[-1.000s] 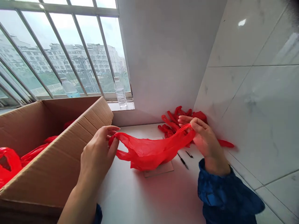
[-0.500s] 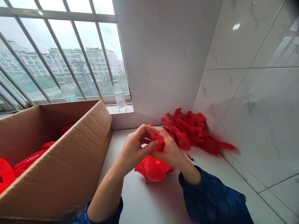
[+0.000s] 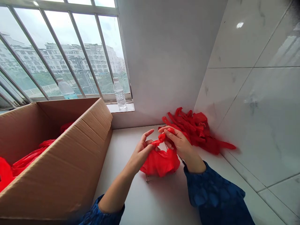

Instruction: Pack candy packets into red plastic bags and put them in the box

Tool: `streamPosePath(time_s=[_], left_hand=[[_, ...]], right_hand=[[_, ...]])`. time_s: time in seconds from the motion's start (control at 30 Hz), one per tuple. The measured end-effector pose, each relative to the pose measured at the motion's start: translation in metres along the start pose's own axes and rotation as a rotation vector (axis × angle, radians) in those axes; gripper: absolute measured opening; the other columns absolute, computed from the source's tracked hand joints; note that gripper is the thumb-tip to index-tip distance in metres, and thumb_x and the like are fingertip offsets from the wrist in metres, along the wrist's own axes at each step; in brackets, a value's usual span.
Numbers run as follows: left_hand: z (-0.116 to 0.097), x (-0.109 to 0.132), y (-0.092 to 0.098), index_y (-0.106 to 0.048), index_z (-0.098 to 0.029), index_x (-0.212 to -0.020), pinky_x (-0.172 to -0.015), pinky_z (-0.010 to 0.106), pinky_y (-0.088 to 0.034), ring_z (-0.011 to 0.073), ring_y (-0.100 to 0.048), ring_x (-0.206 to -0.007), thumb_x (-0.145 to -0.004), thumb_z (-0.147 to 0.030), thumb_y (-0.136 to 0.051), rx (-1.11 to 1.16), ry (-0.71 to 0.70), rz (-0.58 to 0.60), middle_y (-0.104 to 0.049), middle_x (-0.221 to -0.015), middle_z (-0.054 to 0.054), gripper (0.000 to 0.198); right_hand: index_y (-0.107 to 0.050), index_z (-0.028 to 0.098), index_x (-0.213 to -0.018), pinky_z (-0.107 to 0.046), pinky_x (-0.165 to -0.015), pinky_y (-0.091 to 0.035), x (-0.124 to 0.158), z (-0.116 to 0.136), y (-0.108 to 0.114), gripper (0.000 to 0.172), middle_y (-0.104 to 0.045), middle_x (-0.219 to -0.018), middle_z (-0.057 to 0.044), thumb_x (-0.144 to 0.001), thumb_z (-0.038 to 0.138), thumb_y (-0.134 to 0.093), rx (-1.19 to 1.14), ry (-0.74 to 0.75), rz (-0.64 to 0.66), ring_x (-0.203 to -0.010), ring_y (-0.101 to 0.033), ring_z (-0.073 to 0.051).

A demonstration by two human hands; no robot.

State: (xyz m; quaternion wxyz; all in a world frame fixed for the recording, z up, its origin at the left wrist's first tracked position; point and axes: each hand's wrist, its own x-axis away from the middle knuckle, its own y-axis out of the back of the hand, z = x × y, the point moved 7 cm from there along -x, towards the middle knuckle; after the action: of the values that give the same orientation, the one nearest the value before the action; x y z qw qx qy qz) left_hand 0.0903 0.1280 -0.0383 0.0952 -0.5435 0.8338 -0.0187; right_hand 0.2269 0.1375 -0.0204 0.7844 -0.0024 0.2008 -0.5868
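A red plastic bag (image 3: 161, 163) sits bunched on the white surface, its top drawn up into twisted handles between my hands. My left hand (image 3: 143, 150) pinches one strip of the bag between thumb and fingers, its index finger raised. To the right, my right hand (image 3: 177, 140) is closed on another strip of the same bag, near a knot-like bunch in the red plastic. What the bag contains, if anything, is hidden. Just behind my right hand lies a heap of red plastic bags (image 3: 199, 131) against the wall.
An open cardboard box (image 3: 70, 162) with red bags inside stands at the left. Clear plastic bottles, one (image 3: 119, 93) on the sill and another (image 3: 67, 89) behind the box, stand by the barred window. A tiled wall (image 3: 260, 125) rises on the right.
My hands were close together over the bag's top; now they are further apart, with a red strip stretched between them. The bag's body looks wider and shifted slightly right.
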Motion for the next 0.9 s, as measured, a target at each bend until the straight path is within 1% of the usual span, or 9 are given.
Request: streamPosePath(time_s=[0.1, 0.17, 0.23, 0.37, 0.47, 0.53, 0.63, 0.73, 0.9], left_hand=[[0.003, -0.003, 0.009, -0.049, -0.021, -0.141, -0.076, 0.026, -0.046, 0.0154, -0.061, -0.078, -0.086, -0.024, -0.063, 0.206, 0.102, -0.016, -0.067, -0.082, 0.002, 0.056], [0.003, -0.004, 0.012, -0.050, -0.021, -0.141, -0.075, 0.027, -0.047, 0.0162, -0.061, -0.077, -0.086, -0.024, -0.062, 0.293, 0.130, -0.020, -0.069, -0.085, 0.003, 0.057], [0.003, -0.003, 0.013, -0.049, -0.021, -0.143, -0.074, 0.027, -0.047, 0.0172, -0.062, -0.077, -0.089, -0.030, -0.061, 0.304, 0.139, -0.018, -0.070, -0.084, 0.004, 0.056], [0.009, -0.003, 0.011, -0.056, -0.020, -0.140, -0.066, 0.023, -0.045, 0.0146, -0.061, -0.069, -0.094, -0.042, -0.060, 0.251, 0.179, 0.043, -0.072, -0.082, 0.006, 0.051], [0.013, -0.003, 0.010, -0.069, -0.018, -0.126, -0.064, 0.022, -0.046, 0.0129, -0.061, -0.068, -0.091, -0.039, -0.067, 0.238, 0.200, 0.053, -0.074, -0.090, 0.007, 0.041], [0.013, -0.002, 0.011, -0.073, -0.017, -0.119, -0.066, 0.022, -0.048, 0.0141, -0.064, -0.073, -0.088, -0.039, -0.071, 0.245, 0.200, 0.036, -0.075, -0.094, 0.009, 0.038], [0.011, -0.003, 0.018, -0.076, -0.016, -0.112, -0.069, 0.022, -0.051, 0.0161, -0.067, -0.079, -0.082, -0.037, -0.079, 0.249, 0.168, -0.062, -0.076, -0.098, 0.011, 0.037], [0.011, -0.006, 0.034, -0.078, -0.015, -0.103, -0.069, 0.024, -0.053, 0.0168, -0.068, -0.078, -0.072, -0.034, -0.087, 0.277, 0.121, -0.226, -0.076, -0.093, 0.010, 0.038], [0.027, -0.019, 0.061, -0.079, -0.015, -0.096, -0.063, 0.021, -0.049, 0.0074, -0.058, -0.061, -0.060, -0.034, -0.093, 0.300, 0.078, -0.389, -0.073, -0.079, 0.003, 0.042]], right_hand=[[-0.067, 0.022, -0.102, -0.023, -0.053, -0.039, 0.005, 0.006, -0.009, 0.025, -0.055, -0.064, 0.005, -0.093, 0.045, -0.064, 0.147, 0.011, 0.181, -0.056, -0.049, -0.011], [-0.069, 0.022, -0.097, -0.027, -0.066, -0.048, 0.009, 0.011, -0.014, 0.015, -0.062, -0.078, 0.000, -0.093, 0.035, -0.064, 0.330, 0.067, 0.221, -0.071, -0.059, -0.014], [-0.069, 0.022, -0.090, -0.029, -0.073, -0.050, 0.010, 0.018, -0.015, 0.007, -0.061, -0.093, -0.003, -0.091, 0.024, -0.063, 0.552, 0.183, 0.148, -0.083, -0.062, -0.016], [-0.064, 0.022, -0.090, -0.029, -0.072, -0.049, 0.012, 0.028, -0.017, 0.015, -0.055, -0.102, -0.004, -0.085, 0.008, -0.060, 0.858, 0.365, -0.040, -0.089, -0.060, -0.018], [-0.058, 0.023, -0.090, -0.030, -0.071, -0.048, 0.012, 0.031, -0.018, 0.014, -0.057, -0.097, -0.003, -0.085, 0.010, -0.062, 0.958, 0.401, -0.061, -0.086, -0.059, -0.018], [-0.057, 0.023, -0.087, -0.030, -0.069, -0.047, 0.014, 0.034, -0.018, 0.011, -0.058, -0.092, -0.002, -0.088, 0.014, -0.063, 0.998, 0.411, -0.046, -0.081, -0.059, -0.018], [-0.061, 0.024, -0.084, -0.030, -0.070, -0.048, 0.019, 0.041, -0.018, 0.009, -0.062, -0.093, -0.003, -0.092, 0.021, -0.064, 1.015, 0.437, -0.011, -0.081, -0.060, -0.017], [-0.065, 0.025, -0.081, -0.030, -0.069, -0.048, 0.029, 0.052, -0.019, 0.012, -0.065, -0.095, -0.004, -0.092, 0.024, -0.065, 1.009, 0.448, 0.042, -0.085, -0.061, -0.018], [-0.067, 0.024, -0.078, -0.030, -0.070, -0.047, 0.047, 0.064, -0.015, 0.014, -0.067, -0.088, -0.002, -0.092, 0.024, -0.065, 1.043, 0.333, 0.164, -0.081, -0.061, -0.018]])
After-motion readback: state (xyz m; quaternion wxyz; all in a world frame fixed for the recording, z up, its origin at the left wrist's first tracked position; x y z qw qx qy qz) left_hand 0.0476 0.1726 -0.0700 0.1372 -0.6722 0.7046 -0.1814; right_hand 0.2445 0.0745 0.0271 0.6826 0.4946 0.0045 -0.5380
